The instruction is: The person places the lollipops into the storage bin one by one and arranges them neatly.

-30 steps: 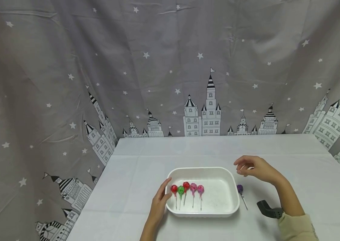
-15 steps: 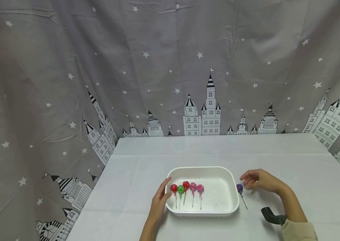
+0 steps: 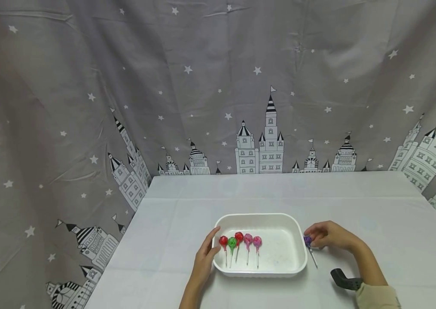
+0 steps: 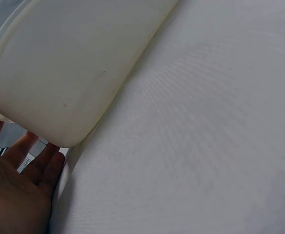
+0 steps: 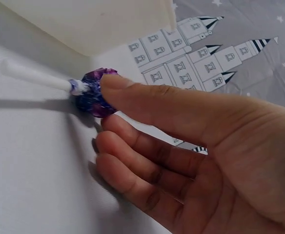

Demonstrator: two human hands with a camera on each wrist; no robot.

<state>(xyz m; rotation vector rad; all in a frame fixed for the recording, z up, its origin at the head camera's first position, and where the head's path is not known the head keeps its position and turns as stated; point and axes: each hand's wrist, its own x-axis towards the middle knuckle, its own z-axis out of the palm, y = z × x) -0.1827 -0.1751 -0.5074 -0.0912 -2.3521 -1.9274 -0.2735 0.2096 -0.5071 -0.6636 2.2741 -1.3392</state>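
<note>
A white tray (image 3: 279, 249) holds several lollipops in a row on its left side: a red lollipop (image 3: 223, 241), a green lollipop (image 3: 232, 243), another red lollipop (image 3: 239, 237) and pink ones (image 3: 257, 242). At the tray's left end my left hand (image 3: 203, 257) holds the rim, with fingers against the outer wall (image 4: 59, 87) in the left wrist view. Just outside the right end lies a purple lollipop (image 5: 94, 92), its white stick towards me. My right hand (image 3: 331, 236) pinches its wrapped head, thumb on top; the index fingertip is partly hidden.
A white cloth (image 3: 187, 206) covers the table. Behind it hangs a grey curtain (image 3: 210, 64) printed with castles and stars. A black wrist mount (image 3: 345, 281) juts from my right forearm near the table surface.
My right hand has come down from above the table to the purple lollipop and closed its thumb and fingers on the head. The left hand and tray have stayed put.
</note>
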